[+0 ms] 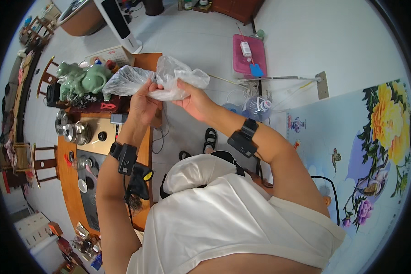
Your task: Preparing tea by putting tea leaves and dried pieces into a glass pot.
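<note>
A crumpled clear plastic bag [180, 73] is stretched between my two hands, out in front of me beyond the corner of the wooden tea table. My left hand [144, 104] pinches it near the middle, with part of the bag spreading to the left toward a green ceramic animal figure [84, 77]. My right hand [197, 101] grips the bag close beside the left, fingers closed on the plastic. The fingertips of both hands nearly meet. Whether anything is inside the bag I cannot tell.
On the left, the wooden table [68, 192] carries a glass kettle [80, 132], a teapot [82, 163] and a white cup [82, 185]. A pink plastic lid or tray [250, 48] leans by the right wall, near a large water bottle [259, 108]. Cables run over the floor.
</note>
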Action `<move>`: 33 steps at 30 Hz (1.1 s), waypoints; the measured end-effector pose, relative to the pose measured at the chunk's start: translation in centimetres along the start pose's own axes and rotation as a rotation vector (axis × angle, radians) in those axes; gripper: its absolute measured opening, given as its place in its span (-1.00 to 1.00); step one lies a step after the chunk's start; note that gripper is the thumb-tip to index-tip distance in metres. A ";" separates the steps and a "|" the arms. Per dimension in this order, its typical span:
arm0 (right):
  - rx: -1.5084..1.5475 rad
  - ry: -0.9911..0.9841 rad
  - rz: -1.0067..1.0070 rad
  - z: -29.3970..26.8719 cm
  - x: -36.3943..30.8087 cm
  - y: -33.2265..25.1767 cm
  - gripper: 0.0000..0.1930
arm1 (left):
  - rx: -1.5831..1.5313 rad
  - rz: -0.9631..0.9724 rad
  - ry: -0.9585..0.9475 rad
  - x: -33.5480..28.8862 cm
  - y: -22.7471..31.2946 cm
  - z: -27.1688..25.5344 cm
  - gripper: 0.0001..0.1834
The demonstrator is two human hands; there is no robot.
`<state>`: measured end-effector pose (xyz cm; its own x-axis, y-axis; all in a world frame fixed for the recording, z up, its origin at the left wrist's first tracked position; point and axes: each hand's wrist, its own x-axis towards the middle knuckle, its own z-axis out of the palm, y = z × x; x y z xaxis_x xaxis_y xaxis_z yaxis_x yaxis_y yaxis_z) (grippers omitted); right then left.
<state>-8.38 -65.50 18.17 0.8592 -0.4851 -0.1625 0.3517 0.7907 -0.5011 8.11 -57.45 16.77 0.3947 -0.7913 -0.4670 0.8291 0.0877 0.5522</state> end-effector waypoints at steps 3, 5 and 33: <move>-0.191 0.148 0.077 -2.2 0.9 -1.2 -0.50 | 0.054 0.042 -0.248 -0.9 -0.2 3.8 -0.66; -0.264 0.204 0.154 -3.3 1.1 -2.8 -0.45 | 0.053 -0.006 -0.256 -0.2 -0.7 4.4 -0.67; -1.319 -0.136 0.015 -9.0 -1.0 -11.3 -0.58 | 0.245 -0.142 -0.246 6.1 -2.1 11.0 -0.82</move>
<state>-16.52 -77.33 16.35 0.9169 -0.3778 -0.1284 -0.2142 -0.1947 -0.9572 4.43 -69.10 20.32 0.1510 -0.9094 -0.3876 0.7377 -0.1573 0.6565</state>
